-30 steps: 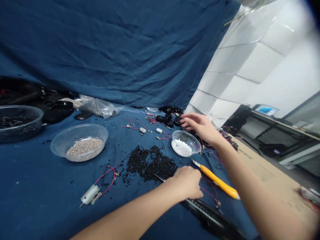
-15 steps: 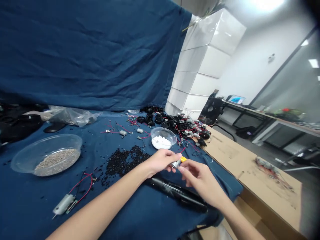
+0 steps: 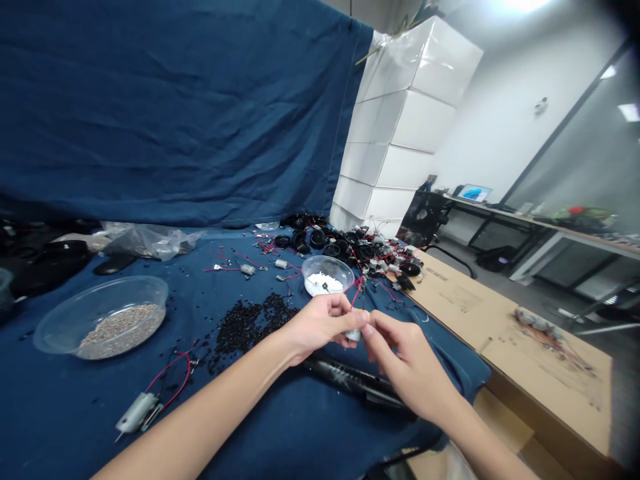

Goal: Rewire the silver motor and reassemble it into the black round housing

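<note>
Near the middle of the blue-covered table, my left hand grips a small silver motor, largely covered by my fingers. Red wires rise from it, with a bit of yellow beside them. The thumb and forefinger of my right hand are pinched against the motor's right side; what lies between them is hidden. Behind both hands stands a clear bowl of white pieces. Under them lies a shiny black tube-like object. Small black pieces are spread to the left.
A clear tub holding greyish pieces stands at left. Nearer lies another motor with red wires. Black round parts and wiring are heaped at the back, before stacked white boxes. A cardboard box adjoins the table's right side.
The motor has been turned in my hands, and its red wires now stand up above them. Less of the yellow piece shows. My right fingertips have closed in on the motor.
</note>
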Tool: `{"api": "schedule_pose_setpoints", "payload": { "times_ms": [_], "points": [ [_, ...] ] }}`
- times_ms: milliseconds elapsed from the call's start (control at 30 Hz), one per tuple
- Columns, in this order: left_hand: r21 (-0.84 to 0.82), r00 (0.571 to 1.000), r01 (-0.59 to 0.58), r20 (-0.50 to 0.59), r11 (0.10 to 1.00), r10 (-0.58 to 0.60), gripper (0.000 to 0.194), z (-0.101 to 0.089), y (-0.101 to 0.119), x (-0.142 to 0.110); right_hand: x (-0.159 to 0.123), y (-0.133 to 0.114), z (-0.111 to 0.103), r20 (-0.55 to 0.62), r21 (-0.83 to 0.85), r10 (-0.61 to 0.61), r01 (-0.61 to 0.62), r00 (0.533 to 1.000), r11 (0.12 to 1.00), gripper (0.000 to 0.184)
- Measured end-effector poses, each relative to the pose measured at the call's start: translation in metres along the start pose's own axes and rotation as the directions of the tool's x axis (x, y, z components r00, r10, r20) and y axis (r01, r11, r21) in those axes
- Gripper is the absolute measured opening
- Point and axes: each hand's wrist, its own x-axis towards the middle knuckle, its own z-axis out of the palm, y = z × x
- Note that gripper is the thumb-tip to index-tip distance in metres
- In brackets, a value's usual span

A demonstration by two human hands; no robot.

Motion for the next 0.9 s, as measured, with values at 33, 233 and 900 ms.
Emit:
{"api": "schedule_pose_setpoints", "payload": {
  "times_ms": [33, 233, 900],
  "points": [
    [0.004, 1.0, -0.015, -0.011, 1.0, 0.015, 0.054, 0.001, 0.001, -0.003, 0.0, -0.003, -0.002, 0.009, -0.011, -0.008, 0.008, 1.0, 1.0, 0.038],
    [-0.008, 0.994, -0.069, -0.08, 0.998, 0.068, 0.049, -0.004, 0.018, -0.034, 0.007, -0.028, 0.004, -0.017, 0.025, -0.12, 0.121, 0.993, 0.992, 0.037],
    [0.777, 0.727, -0.011, -0.426, 0.629, 0.539, 0.01, -0.091, -0.01, -0.154, 0.06, -0.081, 0.139, 0.282, 0.343, -0.163, 0.059, 0.945, 0.938, 0.031]
  ]
}}
